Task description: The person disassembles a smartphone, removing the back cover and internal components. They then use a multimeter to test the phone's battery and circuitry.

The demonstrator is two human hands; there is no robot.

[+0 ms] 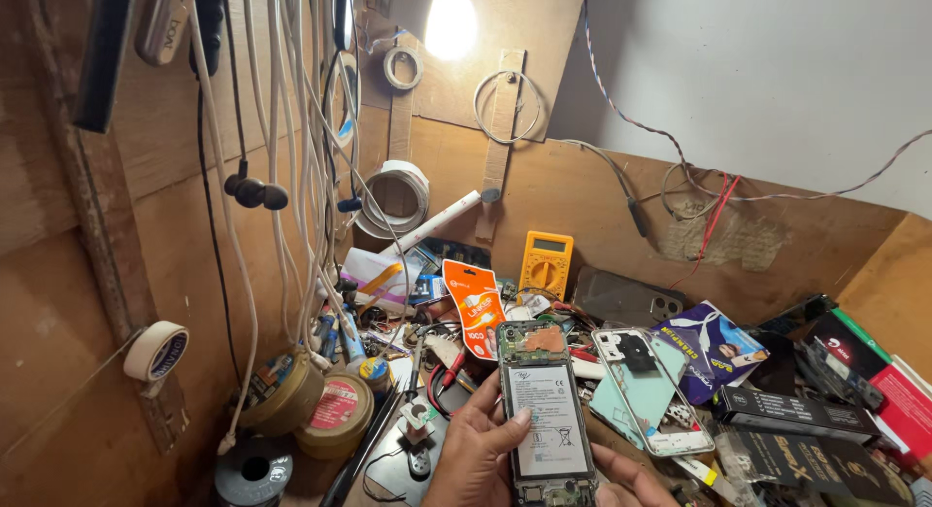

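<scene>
An opened smartphone with its back cover off shows a white battery and a green circuit board at the top. My left hand grips it along its left edge, thumb resting on the battery. My right hand touches the phone's lower right corner with its fingertips. Just right of the phone lies a light green phone back frame on the cluttered bench.
A yellow multimeter and an orange packet lie behind the phone. Tape rolls and tins sit at the left, boxes at the right. White cables hang along the wooden wall under a lit lamp.
</scene>
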